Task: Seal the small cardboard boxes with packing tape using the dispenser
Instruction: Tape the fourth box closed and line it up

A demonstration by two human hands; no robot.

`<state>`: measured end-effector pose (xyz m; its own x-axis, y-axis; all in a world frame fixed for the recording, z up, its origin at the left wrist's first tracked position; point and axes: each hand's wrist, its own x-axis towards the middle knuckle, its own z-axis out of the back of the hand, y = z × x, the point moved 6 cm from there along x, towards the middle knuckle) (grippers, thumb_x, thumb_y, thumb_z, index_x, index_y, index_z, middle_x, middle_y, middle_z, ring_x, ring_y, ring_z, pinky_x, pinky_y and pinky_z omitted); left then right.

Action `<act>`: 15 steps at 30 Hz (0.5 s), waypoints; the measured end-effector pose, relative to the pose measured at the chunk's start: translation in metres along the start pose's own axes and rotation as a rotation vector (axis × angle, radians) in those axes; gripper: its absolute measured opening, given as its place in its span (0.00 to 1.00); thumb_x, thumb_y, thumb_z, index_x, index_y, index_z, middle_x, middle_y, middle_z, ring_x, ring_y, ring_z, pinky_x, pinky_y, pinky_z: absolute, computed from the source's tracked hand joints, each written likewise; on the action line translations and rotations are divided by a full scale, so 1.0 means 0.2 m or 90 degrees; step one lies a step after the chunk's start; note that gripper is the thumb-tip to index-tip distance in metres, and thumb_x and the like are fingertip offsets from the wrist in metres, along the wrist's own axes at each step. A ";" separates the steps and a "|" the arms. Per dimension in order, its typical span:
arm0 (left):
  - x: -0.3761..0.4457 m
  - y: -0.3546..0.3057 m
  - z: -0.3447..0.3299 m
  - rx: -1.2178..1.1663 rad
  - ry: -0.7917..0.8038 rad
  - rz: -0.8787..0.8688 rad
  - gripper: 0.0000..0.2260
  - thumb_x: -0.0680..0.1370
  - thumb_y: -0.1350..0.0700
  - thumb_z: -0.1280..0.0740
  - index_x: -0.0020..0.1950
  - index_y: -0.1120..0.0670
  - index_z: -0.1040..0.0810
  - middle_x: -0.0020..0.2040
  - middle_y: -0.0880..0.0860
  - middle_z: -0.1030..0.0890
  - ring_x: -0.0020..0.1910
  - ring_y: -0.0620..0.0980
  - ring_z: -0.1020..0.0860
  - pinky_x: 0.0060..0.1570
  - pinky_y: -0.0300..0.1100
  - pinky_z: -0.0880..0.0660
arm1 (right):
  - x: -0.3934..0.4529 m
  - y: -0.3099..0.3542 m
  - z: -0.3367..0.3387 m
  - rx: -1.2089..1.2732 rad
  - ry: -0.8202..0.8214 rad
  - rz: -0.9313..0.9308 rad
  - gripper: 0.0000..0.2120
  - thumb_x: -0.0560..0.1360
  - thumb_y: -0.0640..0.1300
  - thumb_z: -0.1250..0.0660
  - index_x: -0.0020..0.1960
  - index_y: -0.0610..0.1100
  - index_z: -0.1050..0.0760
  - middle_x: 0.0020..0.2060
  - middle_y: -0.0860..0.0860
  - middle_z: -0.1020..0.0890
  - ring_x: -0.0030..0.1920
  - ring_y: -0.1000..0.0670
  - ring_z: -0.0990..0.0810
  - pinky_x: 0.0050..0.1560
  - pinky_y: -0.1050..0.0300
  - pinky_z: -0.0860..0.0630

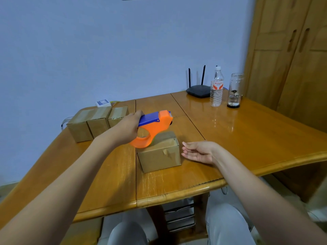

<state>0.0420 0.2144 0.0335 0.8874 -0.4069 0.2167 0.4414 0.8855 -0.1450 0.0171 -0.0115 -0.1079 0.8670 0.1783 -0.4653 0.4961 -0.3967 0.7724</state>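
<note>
Head view: the left hand (126, 129) is gripping the orange and blue plastic tape dispenser (153, 129), fingers curled round its handle, over the near small brown cardboard box (160, 156) on the glossy wooden worktop (238, 131). The right hand (199, 152) is hovering just beside the box, palm up, fingers relaxed and together, holding nothing. Three taped cardboard boxes (97, 123) are standing in a row at far left.

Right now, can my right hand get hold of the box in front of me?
Probably yes. The right hand lies open on the table just beside the box, nothing between them. The dispenser in the left hand sits over its top, leaving the right side free.
</note>
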 end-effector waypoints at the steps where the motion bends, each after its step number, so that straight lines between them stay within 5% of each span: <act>1: 0.00 0.00 0.00 0.001 0.000 0.000 0.18 0.79 0.67 0.36 0.67 0.55 0.33 0.51 0.56 0.24 0.44 0.50 0.25 0.37 0.33 0.35 | 0.00 0.00 -0.01 0.003 -0.004 0.009 0.09 0.76 0.32 0.30 0.56 0.32 0.23 0.45 0.39 0.18 0.46 0.45 0.18 0.43 0.48 0.15; 8: 0.00 -0.01 0.00 0.007 0.001 0.003 0.19 0.79 0.67 0.36 0.68 0.55 0.33 0.54 0.56 0.23 0.46 0.49 0.25 0.37 0.32 0.34 | 0.02 -0.05 -0.01 -0.021 -0.024 0.015 0.08 0.75 0.35 0.28 0.51 0.32 0.22 0.49 0.38 0.17 0.50 0.44 0.18 0.39 0.53 0.15; 15: 0.01 0.00 -0.01 0.004 -0.005 -0.003 0.17 0.79 0.66 0.36 0.66 0.55 0.33 0.52 0.56 0.23 0.44 0.49 0.26 0.37 0.32 0.35 | 0.00 -0.03 0.00 -0.208 -0.108 0.061 0.15 0.75 0.43 0.26 0.55 0.32 0.20 0.44 0.42 0.13 0.39 0.48 0.13 0.39 0.58 0.16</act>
<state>0.0443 0.2123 0.0322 0.8844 -0.4090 0.2247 0.4444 0.8851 -0.1381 0.0147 -0.0084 -0.1126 0.9039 -0.0077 -0.4277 0.4253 -0.0914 0.9004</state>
